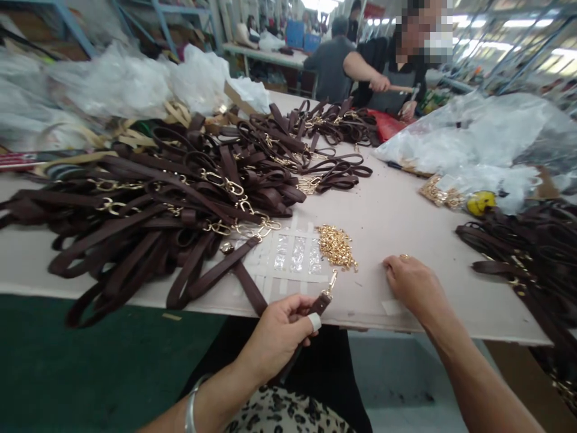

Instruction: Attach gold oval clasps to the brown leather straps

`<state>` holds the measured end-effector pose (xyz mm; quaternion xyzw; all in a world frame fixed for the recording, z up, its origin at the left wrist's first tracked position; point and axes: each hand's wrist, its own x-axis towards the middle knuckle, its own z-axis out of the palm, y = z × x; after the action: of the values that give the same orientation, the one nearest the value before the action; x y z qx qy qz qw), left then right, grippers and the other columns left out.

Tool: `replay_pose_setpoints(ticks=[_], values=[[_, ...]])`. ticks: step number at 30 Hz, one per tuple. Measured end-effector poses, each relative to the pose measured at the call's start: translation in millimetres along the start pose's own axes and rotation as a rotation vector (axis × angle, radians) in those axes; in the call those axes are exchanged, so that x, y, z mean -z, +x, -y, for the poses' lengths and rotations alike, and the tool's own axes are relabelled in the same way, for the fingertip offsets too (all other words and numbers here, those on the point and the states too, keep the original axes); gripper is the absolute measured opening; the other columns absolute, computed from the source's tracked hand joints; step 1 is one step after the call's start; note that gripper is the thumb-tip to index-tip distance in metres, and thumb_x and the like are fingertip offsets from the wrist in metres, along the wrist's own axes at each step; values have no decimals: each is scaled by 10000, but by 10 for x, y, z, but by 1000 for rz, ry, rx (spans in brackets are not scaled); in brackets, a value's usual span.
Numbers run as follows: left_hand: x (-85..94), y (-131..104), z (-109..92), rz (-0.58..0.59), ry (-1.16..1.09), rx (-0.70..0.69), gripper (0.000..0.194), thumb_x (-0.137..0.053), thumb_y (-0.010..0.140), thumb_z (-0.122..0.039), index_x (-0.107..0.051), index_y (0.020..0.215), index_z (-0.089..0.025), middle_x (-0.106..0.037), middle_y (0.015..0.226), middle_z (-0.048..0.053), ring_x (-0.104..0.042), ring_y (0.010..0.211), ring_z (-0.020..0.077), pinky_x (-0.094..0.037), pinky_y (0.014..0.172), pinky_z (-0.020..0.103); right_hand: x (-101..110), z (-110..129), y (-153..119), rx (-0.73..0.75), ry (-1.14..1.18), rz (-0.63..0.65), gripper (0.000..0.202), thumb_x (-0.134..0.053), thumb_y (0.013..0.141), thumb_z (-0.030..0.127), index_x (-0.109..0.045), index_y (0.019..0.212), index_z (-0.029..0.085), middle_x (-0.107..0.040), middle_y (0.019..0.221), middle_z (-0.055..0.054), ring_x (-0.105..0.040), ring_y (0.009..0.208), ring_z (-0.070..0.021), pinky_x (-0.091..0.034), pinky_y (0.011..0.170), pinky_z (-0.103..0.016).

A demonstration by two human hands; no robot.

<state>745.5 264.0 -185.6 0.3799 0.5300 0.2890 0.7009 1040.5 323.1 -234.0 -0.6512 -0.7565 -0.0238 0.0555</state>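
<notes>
Pinched in my left hand (288, 328) is the end of a dark brown strap (320, 304), close to the table's front edge. A gold snap hook (332, 281) sticks out from that end, pointing away from me. White tape wraps the thumb of this hand. My right hand (412, 282) rests on the table to the right with its fingers curled under and together; whatever is beneath them is hidden. Between and beyond the hands lies a small heap of gold metal fittings (336, 245). Left of the heap, clear film patches (297, 255) are taped to the tabletop.
A large pile of brown straps (180, 204) with gold hardware covers the left side. More straps (541, 240) lie at the right edge, near plastic bags (478, 129) and a yellow round object (480, 203). Across the table, a person holds a hammer (401, 89).
</notes>
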Motion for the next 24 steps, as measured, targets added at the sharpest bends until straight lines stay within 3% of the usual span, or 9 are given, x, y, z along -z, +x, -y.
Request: replay_pose_setpoints(ticks=[6,9,12,14,16,20,24], values=[[-2,-41,-30,15,39,-31,288,-650,758,-206,-709,1034,-150,-654,735,-6,-499,558,79,-395,532,218,-80,-101,49,-22,53,-92,229,-487,861,139,-704,934,147,-735,923,-132,-668,879,-274,-497,805,-388],[22,-39,-3,13,40,-66,300,-631,777,-207,-701,1062,-147,-632,707,-20,-502,565,82,-410,538,213,-67,-19,-13,-62,169,-191,224,-504,876,176,-718,943,169,-750,952,-92,-690,874,-231,-523,816,-355],[42,-22,32,-5,38,-115,293,-632,782,-217,-702,1058,-149,-638,731,-17,-512,579,87,-429,548,213,31,335,-181,-133,606,-280,151,-610,874,287,-733,913,209,-755,889,-51,-694,804,-198,-541,739,-315],[44,-16,45,-6,37,-138,283,-633,783,-215,-703,1049,-145,-647,745,-13,-511,577,87,-432,545,211,113,683,-322,-142,937,-258,109,-670,855,314,-731,886,228,-741,862,-31,-683,774,-177,-539,695,-284],[39,-22,48,-5,30,-167,276,-628,780,-193,-704,1040,-140,-654,752,-12,-509,577,86,-428,540,204,174,1030,-443,-92,1111,-221,58,-679,857,279,-718,863,236,-724,859,-16,-673,778,-157,-533,687,-256],[36,-59,53,-19,22,-234,233,-621,806,-189,-715,1015,-144,-674,777,-3,-534,613,97,-436,548,198,204,1463,-557,-19,1182,-218,51,-659,869,212,-692,882,249,-711,841,13,-666,782,-126,-530,718,-218],[74,-96,107,-47,69,-292,236,-593,830,-155,-721,1027,-174,-724,907,20,-604,724,126,-476,615,208,214,1572,-569,-44,1066,-252,61,-667,861,203,-686,880,257,-727,831,40,-674,758,-99,-518,717,-179]])
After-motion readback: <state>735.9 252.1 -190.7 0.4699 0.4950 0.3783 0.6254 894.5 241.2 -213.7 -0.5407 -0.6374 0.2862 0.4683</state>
